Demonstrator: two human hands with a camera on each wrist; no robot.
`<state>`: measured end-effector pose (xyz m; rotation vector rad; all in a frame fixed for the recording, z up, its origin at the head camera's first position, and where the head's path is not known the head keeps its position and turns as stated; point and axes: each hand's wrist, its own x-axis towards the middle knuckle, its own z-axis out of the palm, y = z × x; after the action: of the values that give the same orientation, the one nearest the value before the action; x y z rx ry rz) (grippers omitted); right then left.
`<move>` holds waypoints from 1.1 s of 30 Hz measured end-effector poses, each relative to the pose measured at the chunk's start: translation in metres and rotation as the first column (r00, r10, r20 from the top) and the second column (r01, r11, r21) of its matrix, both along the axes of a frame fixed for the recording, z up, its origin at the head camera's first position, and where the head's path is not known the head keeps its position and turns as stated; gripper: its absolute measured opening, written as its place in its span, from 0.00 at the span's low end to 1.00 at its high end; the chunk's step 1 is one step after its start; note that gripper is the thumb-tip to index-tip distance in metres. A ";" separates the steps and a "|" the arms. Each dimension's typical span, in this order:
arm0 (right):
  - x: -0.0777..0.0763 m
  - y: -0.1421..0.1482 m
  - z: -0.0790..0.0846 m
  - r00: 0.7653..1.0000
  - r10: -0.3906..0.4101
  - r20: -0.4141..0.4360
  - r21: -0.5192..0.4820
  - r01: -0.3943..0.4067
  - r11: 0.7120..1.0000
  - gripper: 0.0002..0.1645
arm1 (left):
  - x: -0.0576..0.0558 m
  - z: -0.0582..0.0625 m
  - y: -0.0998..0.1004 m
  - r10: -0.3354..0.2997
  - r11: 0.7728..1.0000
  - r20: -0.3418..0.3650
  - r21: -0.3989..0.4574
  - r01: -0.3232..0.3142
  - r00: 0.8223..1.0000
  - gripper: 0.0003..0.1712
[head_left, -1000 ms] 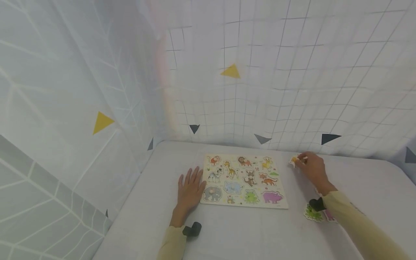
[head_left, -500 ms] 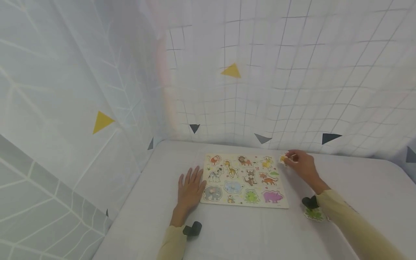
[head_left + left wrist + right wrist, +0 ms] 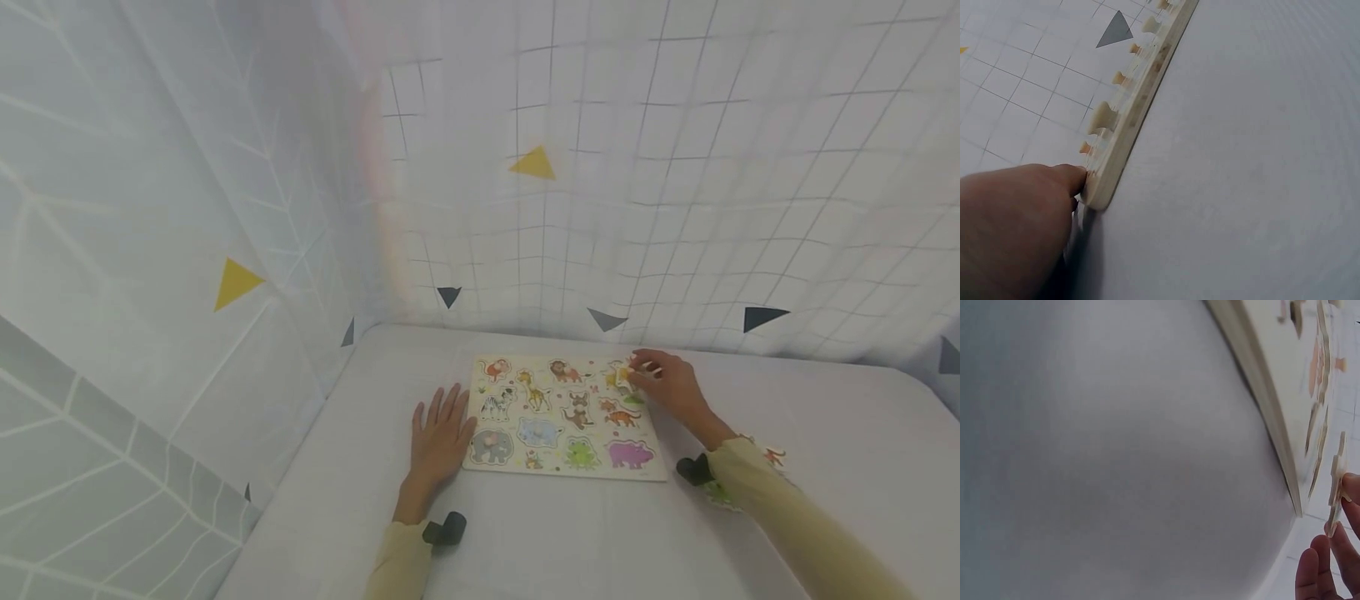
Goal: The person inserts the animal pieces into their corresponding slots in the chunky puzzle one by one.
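A wooden animal puzzle board (image 3: 562, 475) lies on the white table, printed with animals such as a zebra, giraffe, frog and purple hippo. My left hand (image 3: 438, 440) rests with fingers spread beside the board's left side; in the left wrist view its thumb touches the board's corner (image 3: 1099, 199). Over the far right corner, my right hand (image 3: 670, 387) pinches a yellow-and-white animal puzzle piece (image 3: 622, 377). The right wrist view has that piece (image 3: 1336, 481) tilted on edge between thumb and fingers, apart from the board. Its picture is partly hidden by the fingers.
Loose puzzle pieces lie right of the board, partly under the right forearm: a green frog piece (image 3: 722, 498) and one with orange-red on it (image 3: 774, 456). Knobs (image 3: 1104, 117) stand up from the board. A grid-patterned cloth wall (image 3: 480, 208) rises behind the table.
My right hand has carried the yellow-and-white piece leftward, from the table right of the board to above its far right corner. My left hand has stayed in place.
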<state>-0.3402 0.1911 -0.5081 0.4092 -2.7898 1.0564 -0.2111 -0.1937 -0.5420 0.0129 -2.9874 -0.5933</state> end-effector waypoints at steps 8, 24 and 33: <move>-0.001 -0.009 -0.004 0.999 -0.013 0.046 0.028 0.012 1.000 0.13 | 0.000 -0.001 0.000 0.004 1.000 0.009 0.004 -0.004 1.000 0.34; -0.001 -0.014 -0.007 0.999 0.031 0.015 0.024 -0.031 0.999 0.12 | -0.001 -0.004 -0.002 -0.010 1.000 -0.024 0.013 0.010 1.000 0.34; 0.001 -0.015 -0.004 0.998 0.053 0.046 0.014 -0.054 0.998 0.10 | -0.001 -0.004 -0.001 -0.013 1.000 -0.034 0.018 0.013 0.999 0.34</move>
<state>-0.3396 0.1759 -0.5122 0.4697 -2.8437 1.0702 -0.2122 -0.1947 -0.5461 -0.0153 -2.9516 -0.6163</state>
